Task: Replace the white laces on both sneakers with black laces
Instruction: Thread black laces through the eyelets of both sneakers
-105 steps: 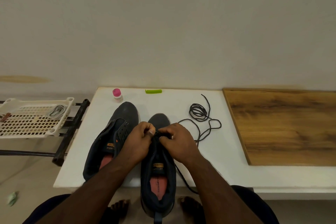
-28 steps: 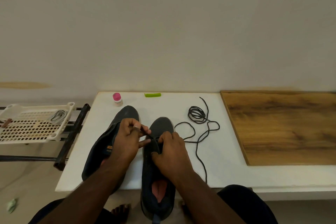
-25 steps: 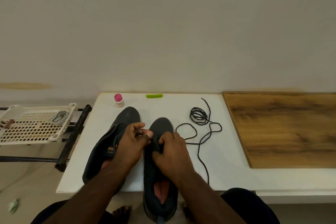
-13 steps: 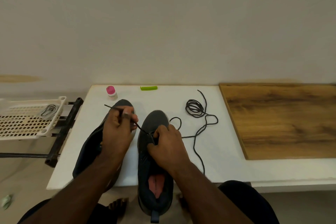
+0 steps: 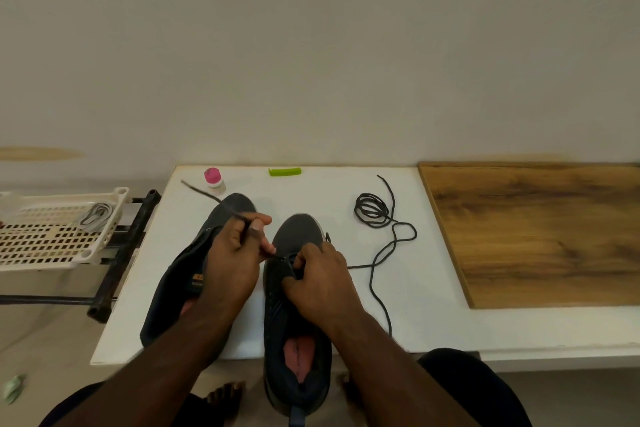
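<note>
Well off to the left of the left hand, a cream perforated plastic tray (image 5: 52, 236) sat on a dark rack, with a coil of pale cord inside; whether that was a removed white lace could not be told. Beyond the left hand stood a small pink-capped bottle (image 5: 214, 179) and, further right, a flat green plastic clip (image 5: 284, 171).

On the white tabletop (image 5: 311, 191), a dark grey fabric sneaker without laces (image 5: 194, 263) lay partly under the left hand (image 5: 232, 260). That hand was closed in a pinch on a thin black shoelace (image 5: 375, 265), holding it taut, its free tip pointing up and away to the left. Just right of it sat a second dark grey sneaker (image 5: 294, 288), its heel hanging over the table's near edge. The right hand (image 5: 322, 281) curled over its tongue and throat, fingers gripping the upper near the front eyelets, steadying it.

The lace ran from the left hand's pinch into a front eyelet, then trailed off to the right of the right hand in loose loops, ending in a coil (image 5: 372, 215) near a brown wooden board (image 5: 540, 236).

The step in hand appeared to be threading the first eyelets of the second sneaker. The next move likely called for drawing the lace through evenly, then feeding a tip into the next eyelet.
</note>
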Demonstrator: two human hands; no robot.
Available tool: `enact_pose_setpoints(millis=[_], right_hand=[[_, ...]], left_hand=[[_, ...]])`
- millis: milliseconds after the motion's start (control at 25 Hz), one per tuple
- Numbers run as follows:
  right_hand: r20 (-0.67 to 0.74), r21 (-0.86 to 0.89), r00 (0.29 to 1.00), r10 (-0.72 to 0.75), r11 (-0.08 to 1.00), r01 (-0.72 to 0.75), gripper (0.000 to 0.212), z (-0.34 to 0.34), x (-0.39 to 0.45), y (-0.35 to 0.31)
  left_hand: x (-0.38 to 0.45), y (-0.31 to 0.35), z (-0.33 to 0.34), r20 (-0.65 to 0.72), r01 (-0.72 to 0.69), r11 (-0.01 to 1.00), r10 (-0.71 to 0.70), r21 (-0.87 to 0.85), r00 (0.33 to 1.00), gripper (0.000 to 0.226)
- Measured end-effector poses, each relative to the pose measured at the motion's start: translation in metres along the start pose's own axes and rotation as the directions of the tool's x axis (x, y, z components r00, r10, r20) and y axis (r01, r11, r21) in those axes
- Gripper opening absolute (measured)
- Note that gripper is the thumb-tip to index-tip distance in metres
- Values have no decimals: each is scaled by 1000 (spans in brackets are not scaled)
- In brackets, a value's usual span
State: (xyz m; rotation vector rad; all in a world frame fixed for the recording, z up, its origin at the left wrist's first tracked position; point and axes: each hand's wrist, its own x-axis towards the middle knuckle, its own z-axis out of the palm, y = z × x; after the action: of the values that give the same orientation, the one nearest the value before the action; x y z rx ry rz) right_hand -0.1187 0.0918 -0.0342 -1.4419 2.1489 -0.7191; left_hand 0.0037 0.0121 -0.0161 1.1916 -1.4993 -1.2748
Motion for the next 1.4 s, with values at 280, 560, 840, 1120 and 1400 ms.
enact_pose_setpoints(millis=[280, 560, 840, 1120, 1400], right_hand=[[0, -14, 1000, 16, 1000, -16, 26, 4, 1, 3], [-24, 13, 1000, 9, 1000, -8, 19, 4, 2, 4], [-18, 8, 1000, 8, 1000, -8, 18, 4, 2, 3], [11, -3, 1000, 16, 1000, -16, 22, 2, 1, 2], [21, -4, 1000, 18, 1000, -17, 22, 1, 0, 2]], left_hand=[[-1, 9, 5, 83, -43, 985, 30, 164, 996, 29], [0, -3, 2, 311, -157, 686, -106, 711, 944, 27], [-1, 10, -2, 292, -217, 652, -7, 727, 956, 22], [1, 11, -2, -76, 79, 994, -73, 79, 994, 32], [1, -10, 7, 103, 126, 992, -129, 32, 986, 16]])
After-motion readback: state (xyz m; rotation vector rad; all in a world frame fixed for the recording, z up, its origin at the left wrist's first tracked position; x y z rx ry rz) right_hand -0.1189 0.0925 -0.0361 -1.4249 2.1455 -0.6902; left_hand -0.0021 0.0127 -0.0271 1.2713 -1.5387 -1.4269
